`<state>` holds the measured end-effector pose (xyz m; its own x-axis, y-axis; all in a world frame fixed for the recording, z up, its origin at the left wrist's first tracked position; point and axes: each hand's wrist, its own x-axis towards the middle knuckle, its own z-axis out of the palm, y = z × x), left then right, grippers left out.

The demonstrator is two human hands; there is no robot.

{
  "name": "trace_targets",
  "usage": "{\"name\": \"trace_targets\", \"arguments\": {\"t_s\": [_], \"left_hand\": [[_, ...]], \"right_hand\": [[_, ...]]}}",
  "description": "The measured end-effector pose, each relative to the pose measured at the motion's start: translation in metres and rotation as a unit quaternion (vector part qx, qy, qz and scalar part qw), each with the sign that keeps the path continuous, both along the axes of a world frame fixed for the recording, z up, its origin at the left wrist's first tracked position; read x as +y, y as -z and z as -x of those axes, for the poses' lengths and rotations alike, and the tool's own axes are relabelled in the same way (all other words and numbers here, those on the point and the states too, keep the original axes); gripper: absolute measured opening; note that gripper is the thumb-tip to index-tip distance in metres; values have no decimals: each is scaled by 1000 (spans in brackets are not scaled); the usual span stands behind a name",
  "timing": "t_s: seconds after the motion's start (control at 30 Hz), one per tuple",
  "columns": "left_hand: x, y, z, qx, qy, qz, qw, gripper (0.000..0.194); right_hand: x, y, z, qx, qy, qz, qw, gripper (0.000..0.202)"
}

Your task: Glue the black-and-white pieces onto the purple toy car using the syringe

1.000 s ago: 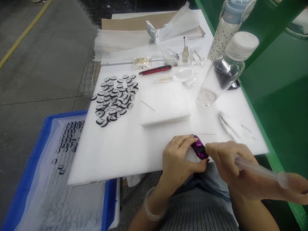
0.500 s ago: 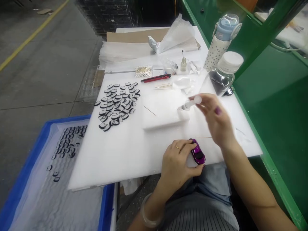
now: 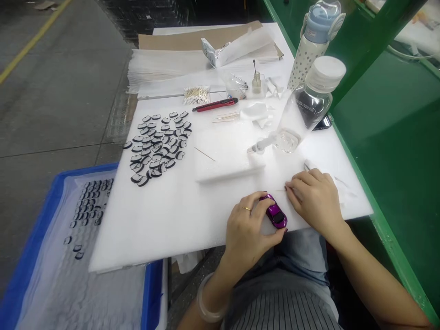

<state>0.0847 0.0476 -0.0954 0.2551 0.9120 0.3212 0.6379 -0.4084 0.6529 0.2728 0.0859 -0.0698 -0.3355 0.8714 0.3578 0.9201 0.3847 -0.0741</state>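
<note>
My left hand [image 3: 248, 224] is closed around a small shiny purple toy car [image 3: 276, 213], its fingers at the front end and the thumb at the rear. The car is just above the near edge of the white foam sheet [image 3: 172, 220]. My right hand [image 3: 313, 198] is right of the car, thumb and forefinger pinched on the end of a thin wooden stick [image 3: 281, 190]. A small translucent syringe [image 3: 263, 145] lies with its tip on a white foam block [image 3: 227, 160]. Another thin stick [image 3: 205, 154] rests on that block.
Many small black-edged pieces [image 3: 158, 146] lie to the left. Behind are a red utility knife [image 3: 216, 105], cotton swabs [image 3: 196, 95] and a small glass bottle [image 3: 256, 83]. A clear bottle [image 3: 305, 110] and dotted flask [image 3: 307, 57] stand right. A blue tray [image 3: 34, 238] is lower left.
My right hand has let go of the syringe, now lying by the foam block, and moved down to pinch the thin stick. My left hand keeps its hold on the toy car.
</note>
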Motion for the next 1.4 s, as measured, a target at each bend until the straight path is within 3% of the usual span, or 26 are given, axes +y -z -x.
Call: {"name": "trace_targets", "arguments": {"t_s": [0.17, 0.3, 0.4, 0.5, 0.73, 0.87, 1.03, 1.27, 1.4], "left_hand": [[0, -1, -2, 16, -20, -1, 1000, 48], [1, 0, -2, 30, -17, -10, 999, 50], [1, 0, -2, 32, -19, -9, 999, 51], [1, 0, -1, 34, -11, -2, 999, 49], [1, 0, -1, 38, -16, -4, 999, 45], [1, 0, -1, 37, -13, -7, 999, 42], [1, 0, 0, 36, -3, 1, 999, 49], [2, -1, 2, 26, 10, -36, 999, 48], [1, -1, 2, 5, 34, -37, 999, 49]], "right_hand": [[-14, 4, -2, 4, -26, -5, 1000, 11], [-19, 6, -1, 32, 4, -28, 999, 10], [-28, -1, 5, 123, 10, 37, 992, 9], [-43, -11, 12, 244, 15, 122, 962, 9], [-61, -3, 24, 285, 24, 106, 952, 18], [-59, -1, 26, 264, 31, 75, 961, 19], [-47, -11, 21, 300, 60, -62, 950, 18], [0, 0, 14, 244, 27, 10, 969, 4], [15, -2, -17, 200, 96, -53, 974, 12]]}}
